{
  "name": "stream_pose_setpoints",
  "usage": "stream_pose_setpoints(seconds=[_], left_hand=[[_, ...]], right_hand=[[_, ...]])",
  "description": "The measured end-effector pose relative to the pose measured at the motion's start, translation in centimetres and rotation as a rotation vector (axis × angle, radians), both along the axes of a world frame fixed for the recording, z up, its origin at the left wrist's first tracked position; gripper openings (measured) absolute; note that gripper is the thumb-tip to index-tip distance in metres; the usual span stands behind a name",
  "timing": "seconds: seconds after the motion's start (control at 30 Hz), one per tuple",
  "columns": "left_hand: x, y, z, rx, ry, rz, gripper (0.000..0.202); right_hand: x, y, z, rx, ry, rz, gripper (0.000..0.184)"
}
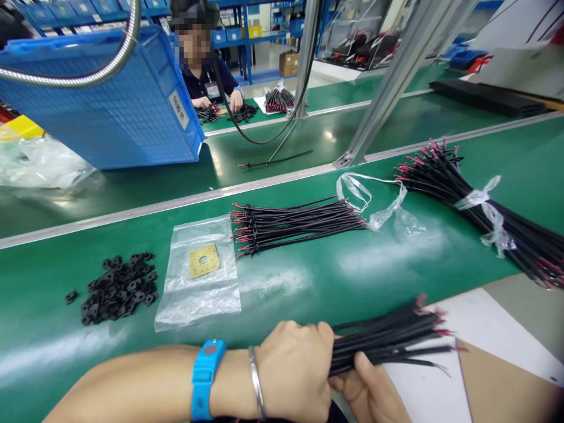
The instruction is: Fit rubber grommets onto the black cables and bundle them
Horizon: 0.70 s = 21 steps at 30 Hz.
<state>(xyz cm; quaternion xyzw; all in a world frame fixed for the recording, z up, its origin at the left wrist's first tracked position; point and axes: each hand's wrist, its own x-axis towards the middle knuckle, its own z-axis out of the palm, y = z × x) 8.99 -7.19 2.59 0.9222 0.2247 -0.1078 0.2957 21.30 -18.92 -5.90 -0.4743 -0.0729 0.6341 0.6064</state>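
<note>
My left hand (294, 367) is closed in a fist round a bundle of black wires with red tips (390, 338), which sticks out to the right over a white sheet (429, 388). A blue wristband and a metal bangle sit on that wrist. My right hand (370, 393) lies under the left, thumb pressed on the same bundle near its held end. Beyond them on the green bench, a second loose wire bundle (295, 225) lies flat.
A pile of small black rubber parts (118, 288) lies at left beside a clear bag holding a yellow pad (200, 267). A tied wire bundle (484, 211) lies at right. A blue crate (106, 100) stands behind. Another person (205, 70) works across the conveyor.
</note>
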Motion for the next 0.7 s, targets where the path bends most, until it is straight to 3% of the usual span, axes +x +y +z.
stream_pose_setpoints(seconds=[0.13,0.37,0.5,0.7], left_hand=[[-0.2,-0.7,-0.5,0.043,-0.066,0.005,0.050],[-0.8,0.3,-0.6,0.268,-0.108,0.090,0.036],[-0.8,0.1,-1.1,0.303,-0.023,0.072,0.035],[-0.5,-2.0,-2.8,0.469,0.008,-0.155,0.029]], right_hand=[[-1.0,0.7,0.0,0.017,0.045,-0.149,0.047],[-1.3,1.4,1.7,-0.021,0.078,-0.252,0.065],[-1.3,0.5,0.7,-0.088,0.091,-0.262,0.068],[-1.4,0.3,-1.8,-0.180,0.116,-0.194,0.053]])
